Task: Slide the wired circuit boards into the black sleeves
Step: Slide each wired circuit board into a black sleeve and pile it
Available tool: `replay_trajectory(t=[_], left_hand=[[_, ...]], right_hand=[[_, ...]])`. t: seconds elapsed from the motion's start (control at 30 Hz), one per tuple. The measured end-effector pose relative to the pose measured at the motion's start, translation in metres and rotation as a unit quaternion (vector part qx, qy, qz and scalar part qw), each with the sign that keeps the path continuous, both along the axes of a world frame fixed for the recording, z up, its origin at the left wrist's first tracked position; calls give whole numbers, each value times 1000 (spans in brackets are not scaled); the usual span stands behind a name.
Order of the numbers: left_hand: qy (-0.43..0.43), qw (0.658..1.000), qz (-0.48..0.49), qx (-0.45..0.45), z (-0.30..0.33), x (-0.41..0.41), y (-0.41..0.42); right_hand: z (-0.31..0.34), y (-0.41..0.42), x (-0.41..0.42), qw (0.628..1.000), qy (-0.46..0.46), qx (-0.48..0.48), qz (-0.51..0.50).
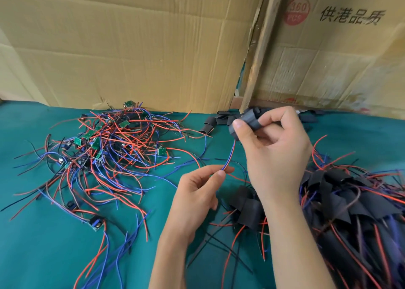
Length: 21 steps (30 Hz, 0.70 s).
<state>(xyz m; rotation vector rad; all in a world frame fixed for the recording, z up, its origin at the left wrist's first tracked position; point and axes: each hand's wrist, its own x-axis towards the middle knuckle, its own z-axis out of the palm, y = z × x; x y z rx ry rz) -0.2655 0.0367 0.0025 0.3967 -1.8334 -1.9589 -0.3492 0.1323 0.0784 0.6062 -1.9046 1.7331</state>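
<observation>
Left hand (197, 192) pinches red-blue wires (229, 157) trailing from crumpled black sleeve (246, 122).

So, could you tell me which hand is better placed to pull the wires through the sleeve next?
Left, probably: the left hand already pinches the red and blue wires below the black sleeve gripped by the right hand.

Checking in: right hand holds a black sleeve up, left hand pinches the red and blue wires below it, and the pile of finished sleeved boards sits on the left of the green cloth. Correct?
Not quite. In the head view the right hand holds the black sleeve and the left hand pinches the red and blue wires, but the finished sleeved pile lies on the right of the green cloth; the bare boards lie left.
</observation>
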Motion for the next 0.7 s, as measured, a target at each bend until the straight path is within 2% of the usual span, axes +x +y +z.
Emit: replay_trajectory(t=[0.13, 0.3, 0.43, 0.7], left_hand=[[1, 1000, 6, -4, -1, -1, 0], [4, 1000, 4, -10, -3, -2, 0], [4, 1000, 3, -25, -3, -2, 0], [5, 999, 9, -31, -2, -2, 0]], right_hand=[[-5, 0, 0, 998, 16, 53, -21], [-6, 3, -5, 998, -22, 44, -34], [-9, 5, -8, 993, -117, -5, 12], [-11, 5, -14, 965, -209, -145, 58]])
